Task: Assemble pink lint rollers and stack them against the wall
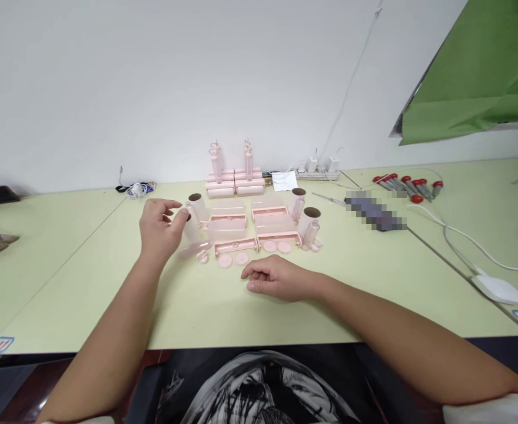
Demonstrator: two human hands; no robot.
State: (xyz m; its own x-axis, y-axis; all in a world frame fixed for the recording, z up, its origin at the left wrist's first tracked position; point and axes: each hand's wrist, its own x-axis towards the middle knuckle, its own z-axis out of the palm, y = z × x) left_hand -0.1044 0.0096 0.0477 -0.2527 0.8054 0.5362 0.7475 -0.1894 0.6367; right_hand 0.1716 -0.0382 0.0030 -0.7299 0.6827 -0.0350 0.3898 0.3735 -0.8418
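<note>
My left hand (160,227) is raised at the left end of a group of pink parts, thumb and fingers apart, with nothing visible in it. Just beside its thumb stand a white roll with a brown core (196,207) and a second roll, partly hidden by the hand. A clear bottle-like tube (199,247) lies below them. My right hand (281,278) rests on the table with loosely curled fingers and no object showing in it. Nearest to it are round pink discs (242,258) and a long open pink case (236,246).
Two more rolls (312,219) stand at the right with a clear tube (311,234). Behind, pink assembled pieces (249,181) stand by the wall beside a power strip (318,175). Red-capped tools (411,185), white cables and a white adapter (500,288) lie rightward.
</note>
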